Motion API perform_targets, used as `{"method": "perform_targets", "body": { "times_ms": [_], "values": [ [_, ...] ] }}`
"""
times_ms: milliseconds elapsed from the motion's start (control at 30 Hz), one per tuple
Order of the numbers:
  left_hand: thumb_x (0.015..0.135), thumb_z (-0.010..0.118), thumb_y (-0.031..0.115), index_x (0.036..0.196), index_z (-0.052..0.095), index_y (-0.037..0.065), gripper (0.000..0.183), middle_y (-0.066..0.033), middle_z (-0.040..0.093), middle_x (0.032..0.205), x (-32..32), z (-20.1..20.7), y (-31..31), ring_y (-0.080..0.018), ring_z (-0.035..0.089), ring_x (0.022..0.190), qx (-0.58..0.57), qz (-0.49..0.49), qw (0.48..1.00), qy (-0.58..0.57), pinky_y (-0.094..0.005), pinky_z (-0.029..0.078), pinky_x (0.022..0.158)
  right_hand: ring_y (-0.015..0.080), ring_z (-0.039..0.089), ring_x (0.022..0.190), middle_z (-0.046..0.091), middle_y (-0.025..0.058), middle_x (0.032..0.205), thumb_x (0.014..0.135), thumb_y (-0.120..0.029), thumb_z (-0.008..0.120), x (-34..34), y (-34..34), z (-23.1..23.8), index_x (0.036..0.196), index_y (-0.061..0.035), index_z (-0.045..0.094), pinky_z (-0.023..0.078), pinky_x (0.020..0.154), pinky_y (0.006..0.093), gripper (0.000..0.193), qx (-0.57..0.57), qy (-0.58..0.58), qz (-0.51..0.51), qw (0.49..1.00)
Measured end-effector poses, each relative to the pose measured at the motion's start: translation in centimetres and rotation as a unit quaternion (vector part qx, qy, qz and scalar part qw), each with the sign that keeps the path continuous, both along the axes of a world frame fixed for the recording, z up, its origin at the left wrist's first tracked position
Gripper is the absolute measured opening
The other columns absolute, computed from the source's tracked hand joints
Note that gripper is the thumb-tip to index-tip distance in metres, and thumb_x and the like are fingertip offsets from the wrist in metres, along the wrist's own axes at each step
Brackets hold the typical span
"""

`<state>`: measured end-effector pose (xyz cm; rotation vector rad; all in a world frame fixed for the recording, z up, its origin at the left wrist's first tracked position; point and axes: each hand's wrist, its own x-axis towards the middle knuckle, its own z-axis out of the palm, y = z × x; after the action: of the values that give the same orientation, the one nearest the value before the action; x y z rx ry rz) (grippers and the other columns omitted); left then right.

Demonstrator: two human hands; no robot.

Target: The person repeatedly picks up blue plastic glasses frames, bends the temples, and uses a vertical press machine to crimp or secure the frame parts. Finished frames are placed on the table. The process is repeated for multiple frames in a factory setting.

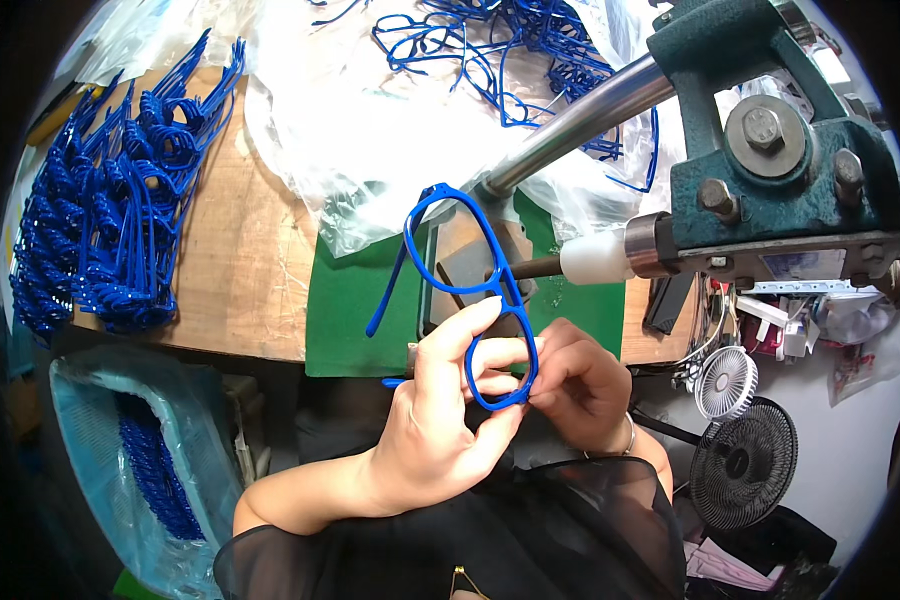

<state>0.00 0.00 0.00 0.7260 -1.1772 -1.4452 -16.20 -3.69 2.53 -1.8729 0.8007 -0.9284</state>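
A blue plastic eyeglass frame (460, 290) is held upright in front of me, one temple arm hanging down on its left. My left hand (440, 420) grips the lower lens rim, thumb reaching up across the opening. My right hand (580, 385) pinches the same lower rim from the right side. The upper rim sits close to a thin metal rod (530, 268) that sticks out of a white collar (595, 258) on a green cast-metal machine (770, 150).
A stack of blue frames (110, 210) lies on the wooden bench (240, 260) at left. Loose blue frames on clear plastic sheeting (370, 110) lie behind. A green mat (345, 310), a blue-lined bin (140, 460) and two small fans (740, 440) are nearby.
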Motion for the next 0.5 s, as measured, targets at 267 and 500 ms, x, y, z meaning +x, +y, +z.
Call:
{"method": "perform_targets", "body": {
  "times_ms": [267,500],
  "values": [
    [0.071,0.053,-0.015,0.13,0.012,0.006,0.075,-0.0234,0.049,0.112,-0.08,0.34,-0.04,-0.0224,0.056,0.098,0.001,0.018,1.0,-0.003,-0.0298,0.047,0.082,0.0176,0.051,0.066,0.054,0.0047,0.073,0.071,-0.004,0.069,0.07,-0.12,0.08,0.079,-0.004,0.059,0.041,0.059,0.0257,0.013,-0.043,0.01,-0.01,0.999],
    [0.071,0.054,-0.014,0.129,0.012,0.006,0.074,-0.0231,0.05,0.112,-0.24,0.51,0.14,-0.0214,0.058,0.093,0.03,0.026,0.999,0.03,-0.028,0.048,0.08,0.0181,0.052,0.067,0.056,0.0055,0.075,0.071,-0.003,0.069,0.37,-0.08,0.19,0.081,-0.0039,0.06,0.042,0.061,0.0267,0.013,-0.032,-0.019,-0.005,0.999]
  ]
}}
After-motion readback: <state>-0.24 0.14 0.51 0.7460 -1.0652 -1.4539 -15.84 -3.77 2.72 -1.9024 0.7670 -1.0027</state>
